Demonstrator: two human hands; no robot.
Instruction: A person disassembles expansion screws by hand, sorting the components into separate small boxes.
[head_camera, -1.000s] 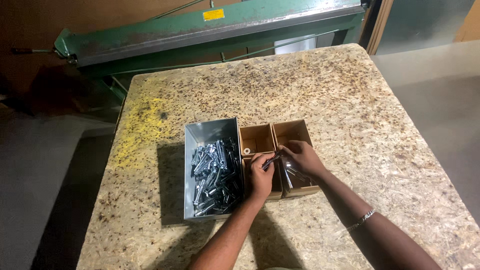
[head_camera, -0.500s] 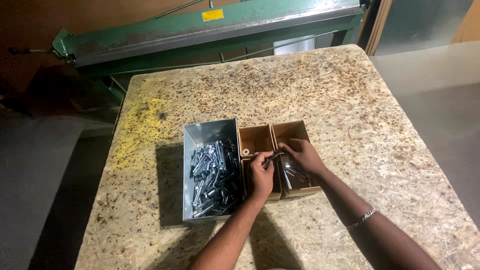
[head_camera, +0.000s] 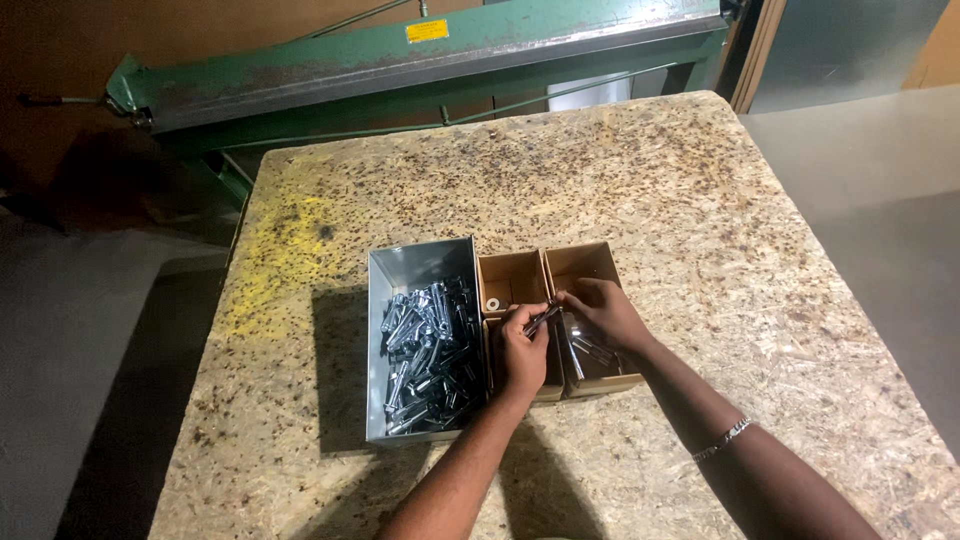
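Two hands meet over the small cardboard boxes on our table (head_camera: 700, 200), a chipboard top with a yellow smear at its left side. Left hand (head_camera: 523, 352) is curled shut around a small dark metal bolt (head_camera: 541, 320), thumb and fingers pinched on it, the part sticking up and to the right out of the fist. Right hand (head_camera: 603, 310) comes in from the right, fingertips closed on the upper end of that same bolt, so both hands grip one piece. We cannot tell the exact shape of the part, too small and partly hidden by fingers.

The bolt sits in the air just above the seam between the two cardboard boxes. Left cardboard box (head_camera: 510, 280) is open, one small washer-like ring (head_camera: 492, 304) on its floor; its near half is covered by the left hand. Right cardboard box (head_camera: 585, 265) is open too, a few shiny metal pieces (head_camera: 595, 352) lie in its near end under the right wrist.

Grey metal bin (head_camera: 415, 265) stands touching the left box on its left side, filled in its near half with a heap of silvery bolts (head_camera: 430, 355). A thin bracelet (head_camera: 724, 439) on our right forearm. Green sheet-metal machine (head_camera: 400, 60) stands behind the table's far edge.
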